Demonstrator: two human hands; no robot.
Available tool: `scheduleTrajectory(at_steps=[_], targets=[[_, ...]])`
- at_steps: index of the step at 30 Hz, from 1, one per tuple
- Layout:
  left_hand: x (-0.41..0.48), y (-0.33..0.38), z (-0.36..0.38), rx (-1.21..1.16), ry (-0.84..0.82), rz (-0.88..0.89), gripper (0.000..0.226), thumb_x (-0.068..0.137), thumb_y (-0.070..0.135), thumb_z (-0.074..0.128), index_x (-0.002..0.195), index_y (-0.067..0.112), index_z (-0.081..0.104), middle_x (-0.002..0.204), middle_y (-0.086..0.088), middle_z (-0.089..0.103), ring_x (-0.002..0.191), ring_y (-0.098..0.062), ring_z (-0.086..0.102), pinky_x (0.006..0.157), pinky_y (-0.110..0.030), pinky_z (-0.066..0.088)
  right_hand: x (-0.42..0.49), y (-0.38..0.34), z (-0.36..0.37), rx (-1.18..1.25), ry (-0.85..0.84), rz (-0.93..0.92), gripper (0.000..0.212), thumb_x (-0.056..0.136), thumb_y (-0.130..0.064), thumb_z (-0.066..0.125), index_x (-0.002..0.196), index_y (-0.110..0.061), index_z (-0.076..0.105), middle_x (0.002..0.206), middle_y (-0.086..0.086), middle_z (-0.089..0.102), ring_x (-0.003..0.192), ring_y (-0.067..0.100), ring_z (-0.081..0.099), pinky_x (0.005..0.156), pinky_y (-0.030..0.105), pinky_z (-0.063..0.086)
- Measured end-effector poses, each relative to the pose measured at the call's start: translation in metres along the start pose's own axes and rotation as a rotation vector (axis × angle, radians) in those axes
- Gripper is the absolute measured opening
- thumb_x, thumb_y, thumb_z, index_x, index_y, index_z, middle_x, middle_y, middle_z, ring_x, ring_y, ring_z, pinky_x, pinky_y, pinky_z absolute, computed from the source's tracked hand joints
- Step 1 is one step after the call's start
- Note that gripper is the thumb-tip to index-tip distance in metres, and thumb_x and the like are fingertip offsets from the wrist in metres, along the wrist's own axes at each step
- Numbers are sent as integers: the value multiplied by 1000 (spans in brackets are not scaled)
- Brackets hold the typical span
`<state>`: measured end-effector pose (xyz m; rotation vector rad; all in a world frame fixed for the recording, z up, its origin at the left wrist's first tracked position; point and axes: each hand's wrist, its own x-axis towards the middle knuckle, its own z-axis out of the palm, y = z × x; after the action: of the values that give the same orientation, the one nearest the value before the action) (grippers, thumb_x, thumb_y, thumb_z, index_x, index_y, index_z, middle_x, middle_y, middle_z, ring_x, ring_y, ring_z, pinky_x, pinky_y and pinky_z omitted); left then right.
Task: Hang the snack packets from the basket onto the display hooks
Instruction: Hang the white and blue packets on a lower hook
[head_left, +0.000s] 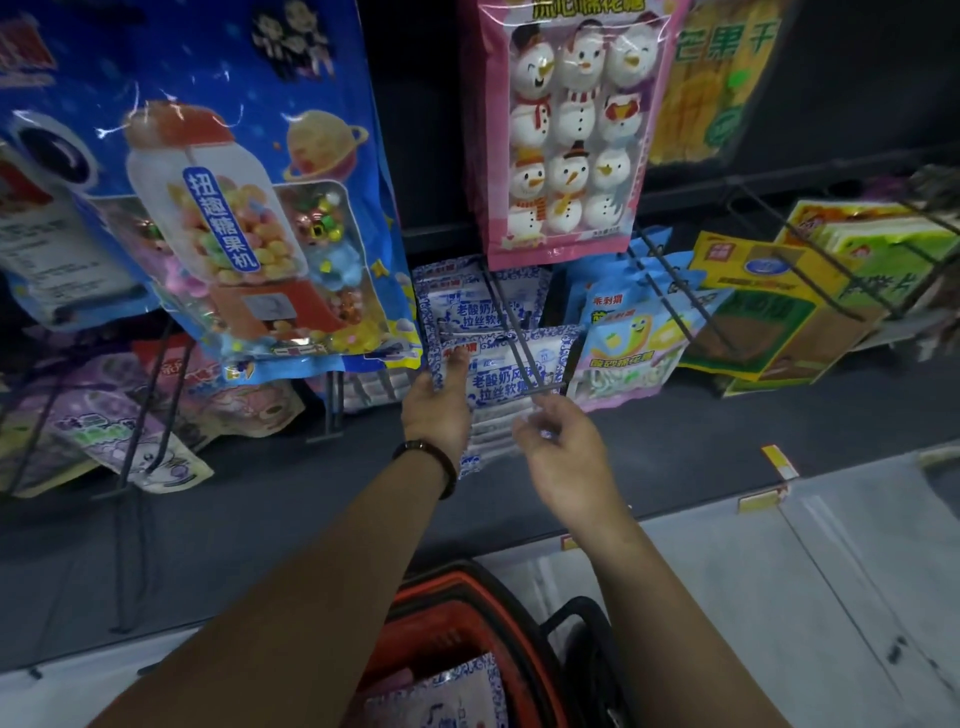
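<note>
Snack packet (506, 384), white with blue porcelain-style trim, sits at the front of a wire display hook (511, 338), with more of the same packets hanging behind it. The left hand (439, 410) holds the packet's left edge, its grip closed on it with the thumb over the front. The right hand (558, 441) has fingers loosely spread, fingertips touching the packet's lower right. The label reads 老酸奶风味 拉丝软糖. Both forearms reach up and forward; a dark bracelet (428, 462) circles the left wrist. Below, a red basket (457, 618) holds another such packet.
</note>
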<state>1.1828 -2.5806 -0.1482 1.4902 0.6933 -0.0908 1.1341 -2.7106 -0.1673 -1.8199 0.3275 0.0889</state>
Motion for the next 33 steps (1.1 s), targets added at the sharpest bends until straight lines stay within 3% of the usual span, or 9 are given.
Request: scheduleTrajectory(at_steps=[3,5,8,12,17,20,24,29,33], targets=[[-1,1,0,65,5,-2,100,90,76,57,166,19,25,162,-6,45,138,-32,54,113,-53,48,-5,1,0,-92,-67,1,35,101,-27,67,135,-20,63,109,-6,69,89,0,64,72,14,46],[-7,1,-4,135,-5,10,86,97,67,55,164,18,31,142,-2,59,124,-25,61,106,-39,50,-10,2,0,-165,-122,18,32,101,-28,66,131,-20,65,101,-9,70,85,1,65,68,15,47],[-23,0,-24,254,-22,60,38,104,50,59,120,17,65,97,3,67,85,-17,66,77,-27,57,-27,1,2,-300,-202,3,25,99,-27,65,123,-20,70,103,-2,75,84,9,69,73,20,51],[-53,-19,-78,503,-161,85,26,101,38,67,79,24,64,89,-2,70,94,-29,69,92,-47,60,-55,1,11,-538,-361,-47,21,100,-26,64,116,-19,75,117,5,77,111,23,69,94,30,50],[-103,-50,-178,906,-518,237,11,101,30,68,99,22,76,104,5,78,103,-15,72,97,-38,54,-100,13,47,-736,-582,-32,22,98,-35,63,101,-19,76,111,9,78,107,30,70,85,32,50],[-125,-67,-249,1063,-596,256,10,100,34,68,101,27,75,104,15,76,97,4,68,90,-13,50,-126,32,77,-838,-703,-14,28,93,-45,64,86,-18,73,94,7,77,90,26,70,79,36,55],[-138,-91,-316,1231,-610,306,8,100,34,67,100,32,74,97,24,72,89,22,59,81,-1,39,-153,71,107,-990,-819,112,26,97,-35,67,111,-16,78,120,9,76,113,28,70,88,31,52],[-124,-125,-340,1228,-627,284,14,97,35,66,107,28,73,108,9,77,102,-9,69,93,-32,53,-174,124,126,-1125,-790,244,40,99,-25,62,136,-8,64,141,19,62,128,36,62,100,36,50],[-109,-135,-334,1231,-682,286,23,99,33,68,121,26,72,118,2,77,110,-18,70,94,-29,51,-175,154,132,-1151,-760,221,45,96,-18,67,139,-9,58,143,18,56,128,39,58,103,42,48]])
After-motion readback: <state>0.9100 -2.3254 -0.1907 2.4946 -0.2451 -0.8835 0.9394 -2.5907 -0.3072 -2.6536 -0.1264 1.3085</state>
